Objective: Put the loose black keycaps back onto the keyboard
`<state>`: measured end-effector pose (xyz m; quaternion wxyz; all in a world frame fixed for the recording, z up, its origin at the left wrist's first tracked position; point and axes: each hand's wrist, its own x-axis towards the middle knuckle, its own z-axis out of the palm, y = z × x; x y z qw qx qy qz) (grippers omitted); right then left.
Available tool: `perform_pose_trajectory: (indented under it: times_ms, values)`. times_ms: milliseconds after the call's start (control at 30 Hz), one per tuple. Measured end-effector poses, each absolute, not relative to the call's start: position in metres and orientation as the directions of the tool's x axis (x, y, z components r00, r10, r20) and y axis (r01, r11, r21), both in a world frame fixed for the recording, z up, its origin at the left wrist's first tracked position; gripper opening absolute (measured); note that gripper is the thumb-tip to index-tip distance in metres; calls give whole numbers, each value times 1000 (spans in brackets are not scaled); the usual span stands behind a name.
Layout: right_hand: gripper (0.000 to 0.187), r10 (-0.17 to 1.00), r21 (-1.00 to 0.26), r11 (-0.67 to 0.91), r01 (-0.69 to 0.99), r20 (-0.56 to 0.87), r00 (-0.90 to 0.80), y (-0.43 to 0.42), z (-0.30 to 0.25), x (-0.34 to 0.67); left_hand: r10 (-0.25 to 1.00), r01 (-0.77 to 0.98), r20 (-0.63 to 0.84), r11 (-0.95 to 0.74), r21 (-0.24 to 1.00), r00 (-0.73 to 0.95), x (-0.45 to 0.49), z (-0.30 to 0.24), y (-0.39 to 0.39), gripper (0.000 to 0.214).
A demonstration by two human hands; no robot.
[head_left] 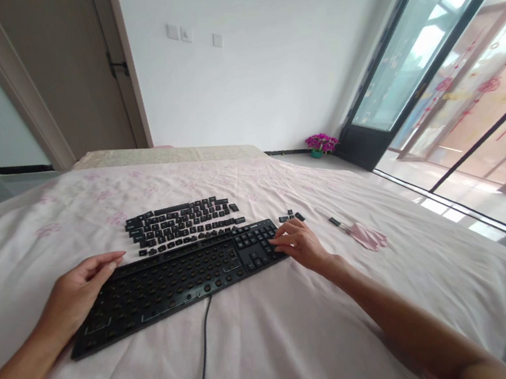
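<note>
A black wired keyboard [172, 284] lies on the bed, most of its keycaps stripped off, with only the number pad still capped. Several loose black keycaps [182, 224] are laid out in rows just behind it. My left hand [80, 291] rests on the keyboard's left end, fingers stretched out flat. At the right end, my right hand [299, 242] has its fingers curled down onto the number-pad keys. A few more loose keycaps [291, 216] sit just beyond my right hand.
The bed is covered with a pale pink flowered sheet [277, 350]. A small tool and a pink cloth [368, 237] lie to the right. The keyboard's cable [204, 355] runs toward me. Glass doors stand at the right, a purple potted plant [321, 143] in the corner.
</note>
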<state>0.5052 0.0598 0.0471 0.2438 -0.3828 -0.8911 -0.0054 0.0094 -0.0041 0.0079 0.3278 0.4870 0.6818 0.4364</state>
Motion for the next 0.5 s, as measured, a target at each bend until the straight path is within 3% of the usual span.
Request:
perform_pose_trajectory:
  times_ms: [267, 500]
  values:
    - [19, 655, -129, 724, 678, 436, -617, 55, 49, 501, 951, 402, -8, 138, 905, -308, 10, 10, -4, 57]
    - [37, 656, -53, 712, 700, 405, -637, 40, 46, 500, 947, 415, 8, 133, 900, -320, 12, 11, -5, 56]
